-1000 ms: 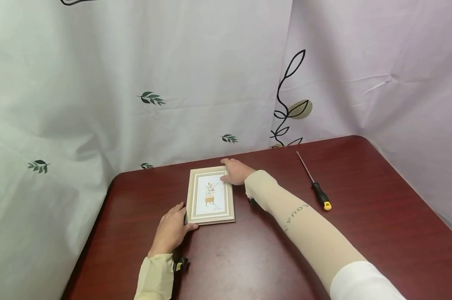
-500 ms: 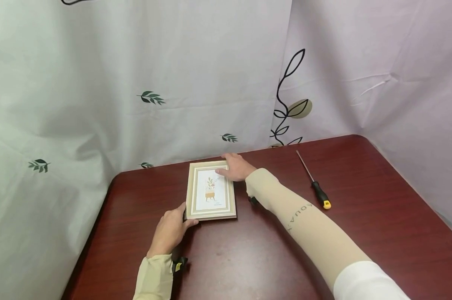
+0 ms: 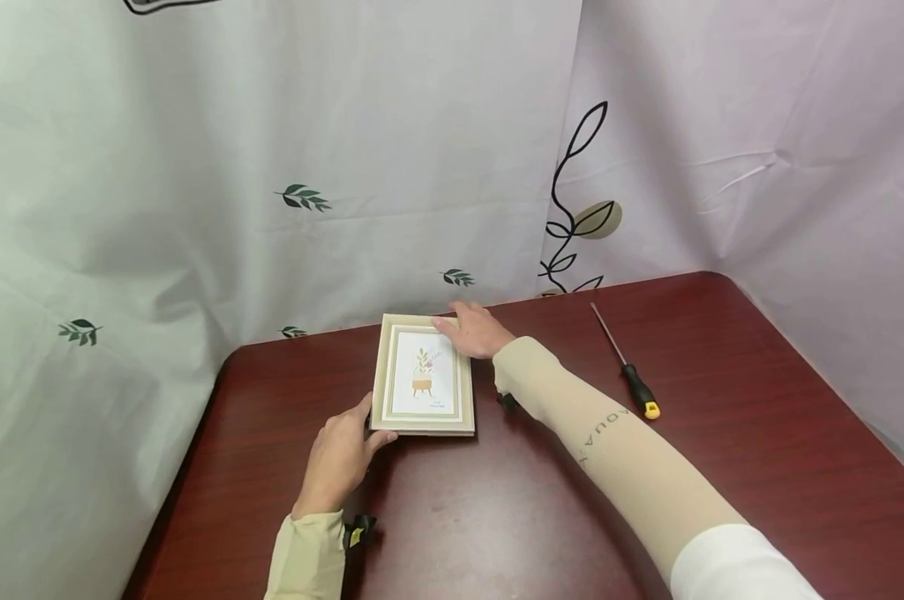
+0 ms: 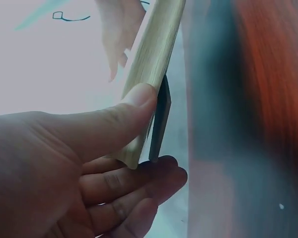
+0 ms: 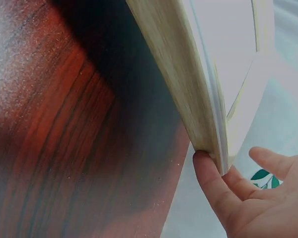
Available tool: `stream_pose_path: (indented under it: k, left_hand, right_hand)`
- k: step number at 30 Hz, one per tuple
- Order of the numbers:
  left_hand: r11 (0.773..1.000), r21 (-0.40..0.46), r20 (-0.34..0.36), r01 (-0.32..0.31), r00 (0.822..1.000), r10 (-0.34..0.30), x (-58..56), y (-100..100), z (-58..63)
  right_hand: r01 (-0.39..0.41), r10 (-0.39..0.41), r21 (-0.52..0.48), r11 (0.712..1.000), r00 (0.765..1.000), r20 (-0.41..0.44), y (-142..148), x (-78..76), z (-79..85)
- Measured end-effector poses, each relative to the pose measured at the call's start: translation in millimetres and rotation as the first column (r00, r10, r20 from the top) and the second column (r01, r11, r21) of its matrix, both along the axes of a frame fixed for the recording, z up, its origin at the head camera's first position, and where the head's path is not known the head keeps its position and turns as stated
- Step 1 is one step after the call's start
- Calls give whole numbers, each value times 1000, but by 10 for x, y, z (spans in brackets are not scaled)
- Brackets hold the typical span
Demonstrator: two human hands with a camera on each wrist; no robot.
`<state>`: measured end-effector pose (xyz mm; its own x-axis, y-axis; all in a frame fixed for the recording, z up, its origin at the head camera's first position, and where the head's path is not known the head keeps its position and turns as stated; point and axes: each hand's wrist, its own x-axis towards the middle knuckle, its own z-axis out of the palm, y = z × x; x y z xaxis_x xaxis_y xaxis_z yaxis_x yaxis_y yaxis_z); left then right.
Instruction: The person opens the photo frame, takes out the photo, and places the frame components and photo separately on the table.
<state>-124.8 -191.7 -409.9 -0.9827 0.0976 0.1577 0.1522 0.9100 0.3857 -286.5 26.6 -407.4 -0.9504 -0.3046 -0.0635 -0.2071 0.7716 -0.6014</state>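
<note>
A cream picture frame [image 3: 384, 375] with a plant-pot print [image 3: 422, 375] is tilted up over the tabletop. My left hand [image 3: 337, 458] grips its lower left corner; in the left wrist view the thumb [image 4: 114, 116] presses on the front edge while the fingers [image 4: 134, 188] lie behind. A dark stand piece [image 4: 161, 116] juts from the frame's back there. My right hand [image 3: 479, 332] holds the upper right corner, its thumb over the front in the head view. In the right wrist view, fingers [image 5: 213, 181] touch the corner's edge and the thumb [image 5: 270, 161] is spread from them.
A screwdriver [image 3: 635, 385] with a black and yellow handle lies on the right side of the dark red table [image 3: 541, 508]. A white curtain [image 3: 422, 150] with leaf prints hangs right behind the table's back edge.
The picture frame has tilted up and shifted slightly toward the back. My right thumb has come further over its front, and both hands have moved with it. The screwdriver has stayed put.
</note>
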Motion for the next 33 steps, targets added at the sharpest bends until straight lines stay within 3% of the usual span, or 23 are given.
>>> stream_pose_path:
  k: [17,24,33]
  left_hand:
    - [999,33,-91,-14,996,17,45,88,124]
    - [1000,23,-170,-14,985,18,57,115,151]
    - [997,75,-256,20,967,0,56,157,168]
  right_hand:
    - [22,-22,8,1000,999,-25,52,39,46]
    - [18,-19,-11,1000,999,-51,57,16,35]
    - [12,-16,-74,997,999,-44,60,7,32]
